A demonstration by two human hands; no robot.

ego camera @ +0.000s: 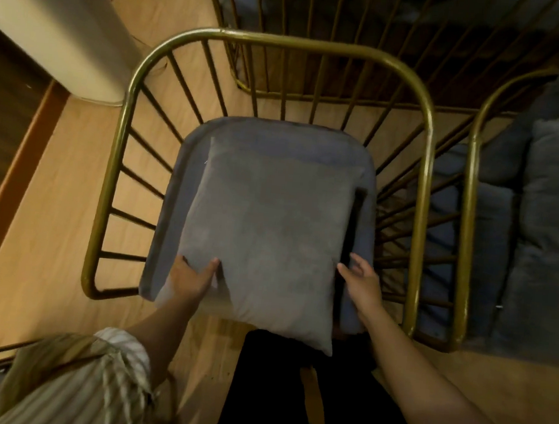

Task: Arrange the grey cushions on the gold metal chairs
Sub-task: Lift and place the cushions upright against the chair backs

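A gold metal chair [286, 41] with thin spokes stands right below me, its grey seat pad [278, 137] fitted inside the frame. On top of the pad lies a loose grey cushion [269, 231], its near corner hanging over the seat's front edge. My left hand [193, 277] grips the cushion's near left edge, thumb on top. My right hand [361, 283] hovers at the cushion's right edge with its fingers spread, just apart from the fabric.
A second gold chair [472, 195] stands close on the right with grey cushions [554, 219] on it. Another gold frame [323, 9] stands behind. A white cabinet [51, 22] is at the upper left. The floor [53, 192] is light wood.
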